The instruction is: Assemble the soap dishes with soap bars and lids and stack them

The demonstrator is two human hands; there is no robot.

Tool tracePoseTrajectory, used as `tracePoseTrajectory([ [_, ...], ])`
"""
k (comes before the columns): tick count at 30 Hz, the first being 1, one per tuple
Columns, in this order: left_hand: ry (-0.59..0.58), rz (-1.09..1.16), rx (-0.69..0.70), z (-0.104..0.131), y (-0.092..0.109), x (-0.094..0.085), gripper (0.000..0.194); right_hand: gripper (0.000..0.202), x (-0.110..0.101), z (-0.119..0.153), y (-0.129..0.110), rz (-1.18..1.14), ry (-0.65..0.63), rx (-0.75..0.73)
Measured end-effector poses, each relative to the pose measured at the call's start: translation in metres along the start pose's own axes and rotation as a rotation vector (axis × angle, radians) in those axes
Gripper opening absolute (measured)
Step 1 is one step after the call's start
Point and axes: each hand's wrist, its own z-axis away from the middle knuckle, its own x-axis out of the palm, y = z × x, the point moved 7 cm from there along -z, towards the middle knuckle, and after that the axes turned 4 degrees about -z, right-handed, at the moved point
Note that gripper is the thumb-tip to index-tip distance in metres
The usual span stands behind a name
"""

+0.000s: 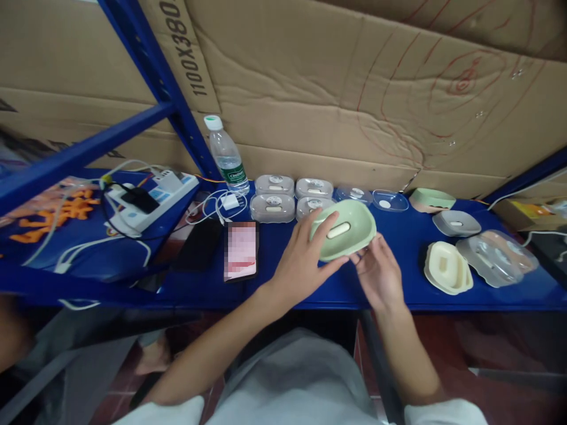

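Note:
A pale green soap dish (359, 227) is held up above the blue shelf, tilted so that its hollow inside shows. In the middle of the dish sits a small cream oval piece (338, 230). My left hand (302, 255) grips the dish's left side, with fingers over the far rim and the thumb along the near edge. At the lower right corner, my right hand (378, 273) holds the dish with its fingertips, some of them hidden beneath. Just behind the dish stand several grey boxes with clear lids (272, 208).
A water bottle (228, 156) stands at the back, near a white charger (233, 202) and a phone (241, 251). To the right lie a cream dish (448, 267), clear-lidded boxes (491, 260) and another green dish (432, 199). A power strip (155, 203) is at left, beside a blue post (177, 115).

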Motion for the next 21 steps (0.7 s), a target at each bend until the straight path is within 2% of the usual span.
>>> tracePoseTrajectory([
  [4, 0.025, 0.055, -0.091, 0.023, 0.002, 0.022, 0.074, 0.052, 0.006, 0.030, 0.012, 0.025, 0.001, 0.034],
  [7, 0.095, 0.066, -0.101, 0.035, 0.008, 0.026, 0.065, 0.069, 0.002, 0.036, 0.012, 0.143, -0.034, -0.022],
  [10, 0.127, 0.136, -0.107, 0.043, 0.013, 0.026, 0.061, 0.077, -0.002, 0.038, 0.019, 0.161, -0.053, -0.035],
  [13, 0.117, 0.178, -0.129, 0.047, 0.011, 0.024, 0.050, 0.073, -0.002, 0.041, 0.029, 0.126, -0.066, -0.008],
  [17, 0.095, 0.183, -0.141, 0.047, 0.003, 0.019, 0.041, 0.047, -0.003, 0.035, 0.022, 0.243, -0.136, -0.013],
  [19, 0.102, 0.179, -0.168, 0.050, -0.004, 0.013, 0.045, 0.039, -0.017, 0.021, 0.007, 0.389, -0.127, -0.057],
  [21, 0.099, 0.166, -0.216, 0.058, -0.014, 0.008, 0.052, 0.047, -0.047, -0.005, -0.015, 0.532, 0.014, -0.167],
])
